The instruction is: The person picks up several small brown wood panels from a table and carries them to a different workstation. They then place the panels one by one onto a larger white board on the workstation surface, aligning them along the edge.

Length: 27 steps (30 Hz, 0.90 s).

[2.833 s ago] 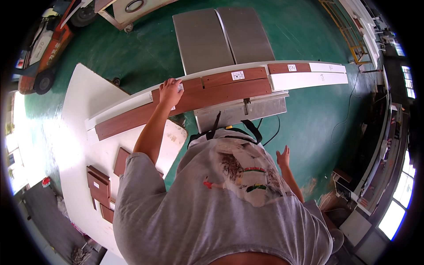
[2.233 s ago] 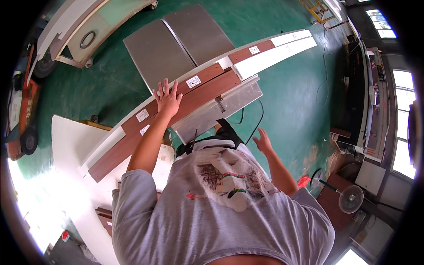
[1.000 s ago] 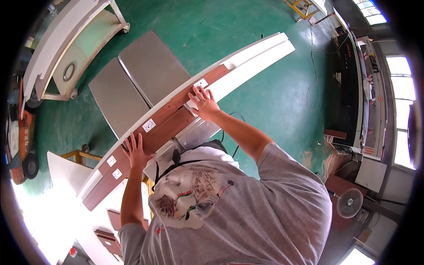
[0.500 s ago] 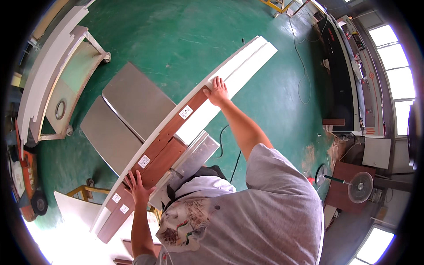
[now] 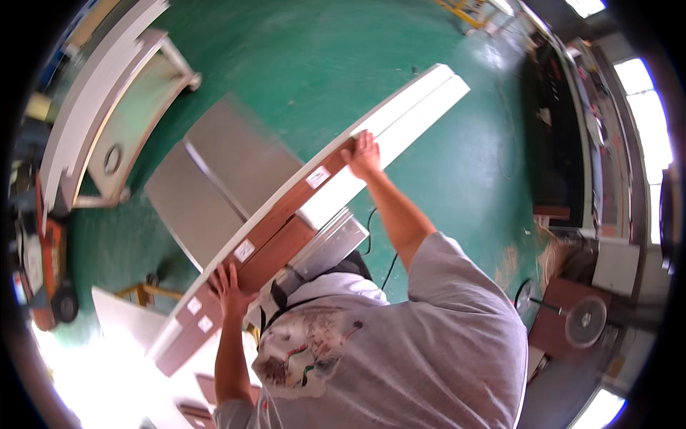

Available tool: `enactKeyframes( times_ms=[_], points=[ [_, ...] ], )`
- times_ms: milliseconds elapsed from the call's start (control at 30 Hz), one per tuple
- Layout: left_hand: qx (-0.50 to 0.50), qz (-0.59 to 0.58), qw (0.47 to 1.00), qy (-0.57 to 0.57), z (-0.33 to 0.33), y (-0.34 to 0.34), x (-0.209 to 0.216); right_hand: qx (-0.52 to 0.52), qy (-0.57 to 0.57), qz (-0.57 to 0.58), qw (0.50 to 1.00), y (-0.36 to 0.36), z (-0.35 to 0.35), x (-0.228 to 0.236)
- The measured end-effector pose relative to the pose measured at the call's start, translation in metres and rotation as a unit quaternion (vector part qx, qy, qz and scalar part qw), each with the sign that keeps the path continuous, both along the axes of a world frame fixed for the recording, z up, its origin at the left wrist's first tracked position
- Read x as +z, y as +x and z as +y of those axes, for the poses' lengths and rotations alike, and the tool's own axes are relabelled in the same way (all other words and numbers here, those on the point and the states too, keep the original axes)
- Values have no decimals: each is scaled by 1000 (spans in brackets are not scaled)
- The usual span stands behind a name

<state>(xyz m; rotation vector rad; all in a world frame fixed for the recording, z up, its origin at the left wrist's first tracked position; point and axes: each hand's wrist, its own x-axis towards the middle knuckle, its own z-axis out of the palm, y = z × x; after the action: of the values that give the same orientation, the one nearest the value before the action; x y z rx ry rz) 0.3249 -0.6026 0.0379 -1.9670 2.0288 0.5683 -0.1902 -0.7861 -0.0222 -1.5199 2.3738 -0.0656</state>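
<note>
A stack of long white boards (image 5: pixel 411 107) runs slantwise in front of me, with reddish-brown boards (image 5: pixel 275 249) lying on it. Several small white labels (image 5: pixel 244 250) are stuck on the brown wood. My left hand (image 5: pixel 233 292) rests with fingers spread on the nearer brown boards, close to the label there. My right hand (image 5: pixel 364 156) lies flat, fingers stretched, where the farther brown board ends on the white one. Below the stack, next to my body, is a shiny metal block (image 5: pixel 331 247). Neither hand lifts anything.
Two grey panels (image 5: pixel 236 154) extend beyond the stack on the left. A wheeled cart (image 5: pixel 136 114) carrying white boards stands at far left, above an orange machine (image 5: pixel 53 268) with black wheels. A round-headed fan (image 5: pixel 586 322) is at right. Cables trail over the green floor (image 5: pixel 471 193).
The whole view has shifted and turned slightly, with some blur, so the boards appear a little farther right. Both hands stay on the boards in about the same spots.
</note>
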Motion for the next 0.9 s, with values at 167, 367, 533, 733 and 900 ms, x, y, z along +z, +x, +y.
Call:
enactKeyframes(
  times_ms=[167,367,533,733,900],
  points=[
    [-79,15,997,-4,-32,-13,17,17,-60,14,998,-63,27,-41],
    [185,20,969,-161,39,57,-30,220,-52,65,972,80,91,18],
    [208,-9,975,-78,36,81,-34,261,6,46,964,122,119,24],
    [231,-26,968,-92,43,130,-37,301,11,47,952,149,125,33],
    [272,-50,958,-77,61,217,-33,297,-7,33,954,158,129,41]
  ],
)
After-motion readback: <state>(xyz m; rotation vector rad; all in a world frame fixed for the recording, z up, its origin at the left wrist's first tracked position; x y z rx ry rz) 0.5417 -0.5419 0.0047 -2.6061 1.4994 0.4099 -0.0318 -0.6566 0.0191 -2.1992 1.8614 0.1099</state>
